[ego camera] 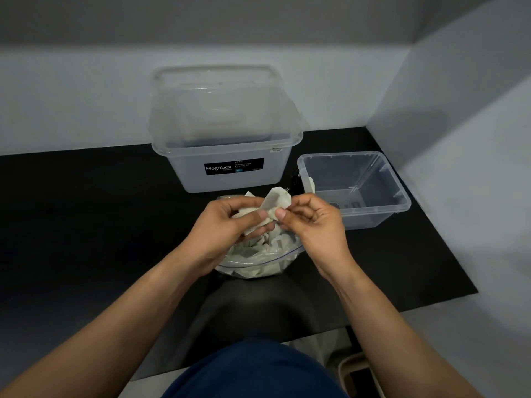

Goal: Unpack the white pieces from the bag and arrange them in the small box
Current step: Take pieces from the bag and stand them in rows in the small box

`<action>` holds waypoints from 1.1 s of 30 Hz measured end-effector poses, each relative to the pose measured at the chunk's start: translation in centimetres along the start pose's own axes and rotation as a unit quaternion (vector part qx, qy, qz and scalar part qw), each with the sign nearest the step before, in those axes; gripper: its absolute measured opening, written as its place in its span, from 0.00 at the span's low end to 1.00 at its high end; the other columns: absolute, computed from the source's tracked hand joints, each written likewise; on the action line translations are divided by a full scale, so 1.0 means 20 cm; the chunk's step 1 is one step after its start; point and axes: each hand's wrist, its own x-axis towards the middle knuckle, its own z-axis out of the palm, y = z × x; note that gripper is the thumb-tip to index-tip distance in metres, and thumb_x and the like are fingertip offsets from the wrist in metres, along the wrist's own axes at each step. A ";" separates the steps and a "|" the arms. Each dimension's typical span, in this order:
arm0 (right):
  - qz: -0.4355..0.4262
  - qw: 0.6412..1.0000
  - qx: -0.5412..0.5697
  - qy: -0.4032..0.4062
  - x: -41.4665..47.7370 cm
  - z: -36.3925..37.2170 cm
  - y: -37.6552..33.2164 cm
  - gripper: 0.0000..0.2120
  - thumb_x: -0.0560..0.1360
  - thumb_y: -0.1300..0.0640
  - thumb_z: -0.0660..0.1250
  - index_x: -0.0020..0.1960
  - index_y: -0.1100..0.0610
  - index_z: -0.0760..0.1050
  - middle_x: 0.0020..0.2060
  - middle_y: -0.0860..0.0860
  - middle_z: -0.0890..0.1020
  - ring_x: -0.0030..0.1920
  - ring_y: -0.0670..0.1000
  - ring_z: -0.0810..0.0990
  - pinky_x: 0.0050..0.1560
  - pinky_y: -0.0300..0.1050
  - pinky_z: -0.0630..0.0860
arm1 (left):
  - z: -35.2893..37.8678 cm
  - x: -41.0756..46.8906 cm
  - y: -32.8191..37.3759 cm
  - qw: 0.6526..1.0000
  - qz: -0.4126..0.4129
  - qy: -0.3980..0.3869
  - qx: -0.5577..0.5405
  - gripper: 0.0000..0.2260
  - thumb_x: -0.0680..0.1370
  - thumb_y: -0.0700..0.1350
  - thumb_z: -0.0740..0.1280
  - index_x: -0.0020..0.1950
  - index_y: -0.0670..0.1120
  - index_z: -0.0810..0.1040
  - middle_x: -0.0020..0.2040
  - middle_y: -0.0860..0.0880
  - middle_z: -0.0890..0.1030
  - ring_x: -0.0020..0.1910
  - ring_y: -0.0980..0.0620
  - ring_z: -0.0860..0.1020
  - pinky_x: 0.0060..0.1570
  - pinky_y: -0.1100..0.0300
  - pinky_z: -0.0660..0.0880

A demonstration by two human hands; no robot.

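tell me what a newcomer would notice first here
The left hand and right hand meet at centre, pinching a white piece above a clear bag stuffed with more. Behind stands a big clear Megabox bin; to its right, on the black table, sits the open small box.

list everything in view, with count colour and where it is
large clear plastic storage box with a black Megabox label: one, clear, back centre of the tabletop
clear plastic lid: one, clear, upright above the large box's rim
small clear plastic box: one, clear, right of the large box
clear plastic zip bag: one, clear, front centre, below the hands
white flat pieces: many, white; most in the bag, some held, one by the small box's left wall
black tabletop: one, black
left hand: holds several pieces
right hand: pinches one piece
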 end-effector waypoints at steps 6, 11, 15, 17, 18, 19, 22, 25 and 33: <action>-0.020 0.995 -0.091 -0.047 0.03 -0.05 -0.04 0.11 0.76 0.58 0.77 0.58 0.54 0.83 0.50 0.50 0.87 0.49 0.51 0.87 0.49 0.46 0.84 | 0.01 0.03 -0.01 0.995 0.032 0.038 0.088 0.07 0.78 0.40 0.72 0.55 0.42 0.86 0.52 0.45 0.86 0.48 0.45 0.87 0.48 0.57 0.83; -0.064 0.982 -0.173 -0.047 0.07 -0.15 -0.13 0.06 0.79 0.57 0.73 0.54 0.56 0.85 0.42 0.50 0.88 0.42 0.49 0.87 0.46 0.42 0.84 | 0.05 0.06 0.01 0.991 0.037 0.036 0.122 0.07 0.78 0.39 0.72 0.56 0.45 0.85 0.51 0.47 0.87 0.47 0.48 0.87 0.47 0.58 0.83; -0.094 0.984 -0.152 0.002 0.16 -0.30 -0.22 0.06 0.79 0.59 0.73 0.55 0.55 0.85 0.44 0.50 0.88 0.44 0.50 0.88 0.49 0.45 0.85 | 0.08 0.08 0.01 0.997 0.014 0.035 0.072 0.14 0.78 0.32 0.69 0.59 0.47 0.84 0.59 0.45 0.83 0.50 0.46 0.86 0.51 0.54 0.83; -0.105 0.983 -0.146 0.046 0.24 -0.41 -0.25 0.07 0.79 0.60 0.72 0.56 0.54 0.84 0.45 0.49 0.88 0.46 0.50 0.88 0.51 0.45 0.84 | 0.09 0.08 0.00 0.998 0.014 0.029 0.050 0.19 0.78 0.30 0.68 0.62 0.49 0.83 0.62 0.45 0.81 0.52 0.45 0.86 0.52 0.54 0.83; -0.111 0.978 -0.164 0.059 0.28 -0.46 -0.25 0.07 0.79 0.60 0.72 0.57 0.54 0.84 0.46 0.48 0.88 0.47 0.49 0.88 0.52 0.46 0.84 | 0.09 0.08 0.00 0.998 0.016 0.028 0.049 0.21 0.78 0.30 0.68 0.64 0.52 0.81 0.63 0.45 0.81 0.53 0.44 0.86 0.52 0.53 0.83; -0.112 0.972 -0.195 0.067 0.33 -0.52 -0.23 0.08 0.80 0.60 0.72 0.58 0.55 0.84 0.47 0.47 0.88 0.47 0.48 0.88 0.53 0.47 0.84 | 0.09 0.09 -0.01 0.998 0.017 0.028 0.050 0.23 0.77 0.30 0.69 0.67 0.53 0.79 0.63 0.45 0.81 0.53 0.44 0.86 0.52 0.51 0.83; -0.086 0.952 -0.289 0.059 0.48 -0.63 -0.14 0.09 0.80 0.58 0.72 0.59 0.54 0.83 0.46 0.46 0.86 0.47 0.45 0.87 0.54 0.50 0.85 | 0.10 0.09 -0.01 0.998 0.014 0.046 0.040 0.28 0.76 0.32 0.71 0.71 0.56 0.75 0.61 0.45 0.83 0.53 0.43 0.85 0.51 0.47 0.83; -0.038 0.922 -0.384 0.001 0.60 -0.67 -0.05 0.05 0.80 0.55 0.72 0.54 0.52 0.84 0.43 0.46 0.87 0.45 0.42 0.86 0.54 0.47 0.84 | 0.10 0.10 0.01 0.995 0.020 0.081 0.061 0.28 0.76 0.34 0.73 0.70 0.57 0.74 0.56 0.48 0.85 0.52 0.45 0.86 0.47 0.46 0.84; 0.097 0.850 -0.486 -0.179 0.78 -0.57 0.09 0.03 0.77 0.56 0.75 0.50 0.52 0.87 0.38 0.46 0.86 0.40 0.44 0.84 0.46 0.43 0.83 | 0.14 0.12 0.05 0.987 0.039 0.094 0.126 0.07 0.74 0.41 0.76 0.50 0.48 0.85 0.46 0.46 0.87 0.44 0.44 0.85 0.41 0.54 0.80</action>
